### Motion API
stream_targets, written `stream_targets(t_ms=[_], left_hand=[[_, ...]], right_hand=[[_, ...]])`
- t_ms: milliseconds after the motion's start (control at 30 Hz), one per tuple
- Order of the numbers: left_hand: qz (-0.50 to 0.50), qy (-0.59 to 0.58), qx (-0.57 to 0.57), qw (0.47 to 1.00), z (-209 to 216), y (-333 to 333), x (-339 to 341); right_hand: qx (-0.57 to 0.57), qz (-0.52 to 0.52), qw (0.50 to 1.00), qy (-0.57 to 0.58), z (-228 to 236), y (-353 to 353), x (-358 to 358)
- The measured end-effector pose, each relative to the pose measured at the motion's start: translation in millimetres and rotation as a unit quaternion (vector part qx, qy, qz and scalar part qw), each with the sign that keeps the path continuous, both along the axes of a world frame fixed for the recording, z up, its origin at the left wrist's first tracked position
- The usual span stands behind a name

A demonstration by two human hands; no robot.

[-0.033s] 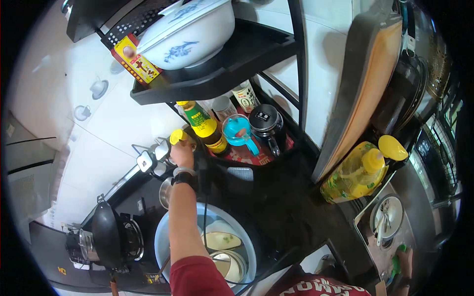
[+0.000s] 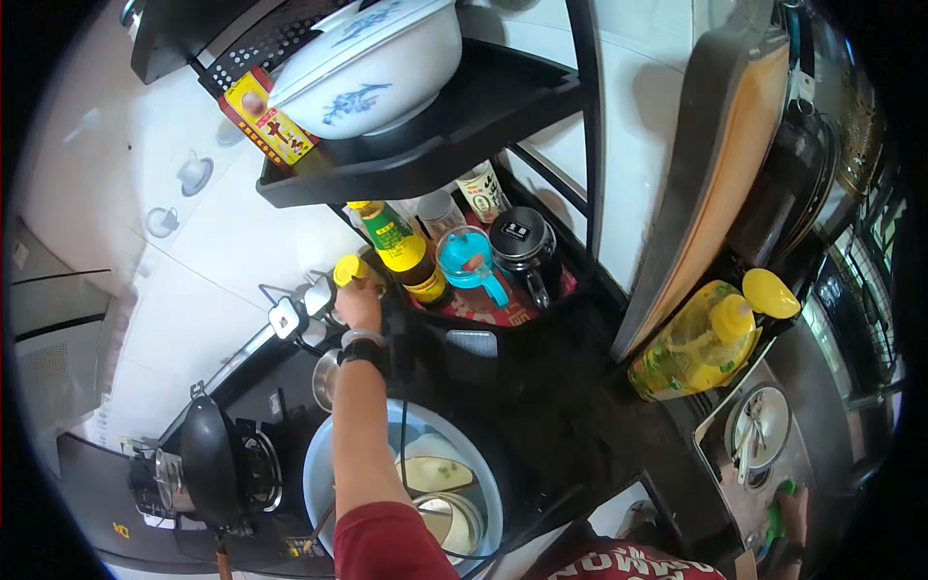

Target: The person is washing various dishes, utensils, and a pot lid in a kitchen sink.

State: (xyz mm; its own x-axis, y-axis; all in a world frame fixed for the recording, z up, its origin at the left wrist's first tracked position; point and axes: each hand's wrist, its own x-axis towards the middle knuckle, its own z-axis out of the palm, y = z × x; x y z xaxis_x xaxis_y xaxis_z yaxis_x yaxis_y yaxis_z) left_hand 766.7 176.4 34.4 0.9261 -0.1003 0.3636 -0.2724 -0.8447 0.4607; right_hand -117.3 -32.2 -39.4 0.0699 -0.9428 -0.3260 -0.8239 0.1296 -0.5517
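My left hand [image 2: 359, 303] reaches forward over the counter, fingers closed round a small yellow-capped container [image 2: 349, 269] by the tiled wall; its body is mostly hidden by my hand. Just right of it stands a sauce bottle [image 2: 400, 249] with a green and yellow label. Below my left forearm a light blue basin [image 2: 322, 480] holds several bowls and plates [image 2: 437, 473]. At the far lower right, my right hand [image 2: 795, 512] is closed on a green sponge or cloth [image 2: 776, 519] at the sink [image 2: 720, 440]. A white bowl [image 2: 770, 414] with cutlery sits in the sink.
A black rack [image 2: 425, 159] carries a lidded white tureen [image 2: 387, 82] above a turquoise-lidded jug [image 2: 466, 259] and a black-lidded jug [image 2: 522, 240]. A cutting board [image 2: 710, 184] leans near a yellow detergent bottle [image 2: 696, 338]. A black wok [image 2: 208, 449] sits left. Cables hang over the basin.
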Motion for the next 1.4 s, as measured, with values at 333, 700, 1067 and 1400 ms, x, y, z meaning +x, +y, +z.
stream_targets(t_ms=[333,700,1067,1400], left_hand=[[0.057,0.085,-0.065,0.993,-11.2,-11.5,-0.9],[0.085,0.127,-0.124,0.980,-18.4,-10.6,9.2],[0.073,0.055,-0.068,0.993,-2.2,-14.1,-9.2],[0.046,0.031,-0.077,0.996,26.7,6.1,-1.7]], right_hand=[[0.020,-0.005,0.999,-0.029,-2.4,3.9,11.3],[0.027,0.001,0.999,-0.032,20.4,16.7,35.0],[0.031,-0.010,0.999,0.001,40.6,22.5,56.6],[0.037,-0.034,0.995,-0.088,26.1,29.6,39.3]])
